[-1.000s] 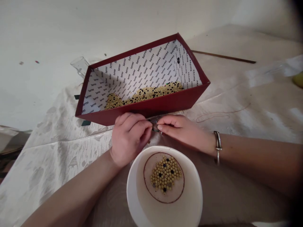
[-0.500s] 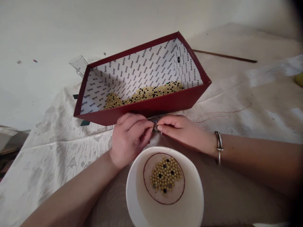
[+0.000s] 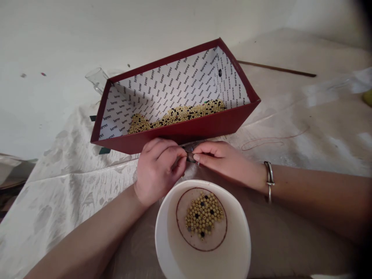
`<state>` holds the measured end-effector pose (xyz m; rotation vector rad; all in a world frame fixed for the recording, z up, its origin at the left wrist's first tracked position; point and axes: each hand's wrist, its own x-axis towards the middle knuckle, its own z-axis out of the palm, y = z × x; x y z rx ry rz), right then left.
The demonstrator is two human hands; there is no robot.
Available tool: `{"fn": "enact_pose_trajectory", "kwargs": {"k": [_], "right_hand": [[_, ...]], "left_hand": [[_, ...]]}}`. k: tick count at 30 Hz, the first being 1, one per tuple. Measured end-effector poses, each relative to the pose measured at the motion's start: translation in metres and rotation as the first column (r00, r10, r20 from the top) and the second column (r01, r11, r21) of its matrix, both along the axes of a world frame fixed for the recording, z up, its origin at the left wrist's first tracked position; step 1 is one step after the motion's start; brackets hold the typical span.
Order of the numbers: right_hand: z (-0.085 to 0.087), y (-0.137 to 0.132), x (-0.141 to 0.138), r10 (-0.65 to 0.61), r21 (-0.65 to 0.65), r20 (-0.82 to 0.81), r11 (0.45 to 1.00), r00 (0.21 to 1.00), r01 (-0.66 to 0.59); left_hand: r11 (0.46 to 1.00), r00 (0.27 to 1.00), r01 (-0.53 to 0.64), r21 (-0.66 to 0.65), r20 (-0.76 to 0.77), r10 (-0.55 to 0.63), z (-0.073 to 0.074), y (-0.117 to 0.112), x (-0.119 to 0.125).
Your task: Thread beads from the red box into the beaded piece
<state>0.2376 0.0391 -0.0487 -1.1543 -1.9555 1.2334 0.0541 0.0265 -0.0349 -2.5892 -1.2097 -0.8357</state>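
Observation:
My left hand (image 3: 158,170) and my right hand (image 3: 223,159) meet fingertip to fingertip just above a white bowl (image 3: 171,232), both pinched on a small dark thing (image 3: 190,156) that I cannot make out. The bowl holds a cluster of cream and black beads (image 3: 203,215). Right behind my hands stands a dark red box (image 3: 203,126), tilted, with a printed white lining and a heap of the same beads (image 3: 177,114) along its near wall. A metal bangle (image 3: 269,180) sits on my right wrist.
A pale patterned cloth (image 3: 72,182) covers the surface. A thin reddish thread (image 3: 270,140) lies to the right of the box, a long thin stick (image 3: 276,69) behind it. A clear glass (image 3: 97,79) lies behind the box's left corner. A yellow object (image 3: 367,96) shows at the right edge.
Hardly anything differs: both hands stay pinched together at the same spot, with only slight finger shifts and a small camera drift.

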Motion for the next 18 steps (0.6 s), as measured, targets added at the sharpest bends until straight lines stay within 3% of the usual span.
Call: {"fn": "enact_pose_trajectory", "kwargs": {"k": [18], "right_hand": [[0.0004,-0.0001,0.0002,0.012,0.008,0.014,1.0,1.0,-0.012]], "left_hand": [[0.999,0.999,0.032,-0.04,-0.007,-0.033,-0.0018,-0.0018,0.001]]}}
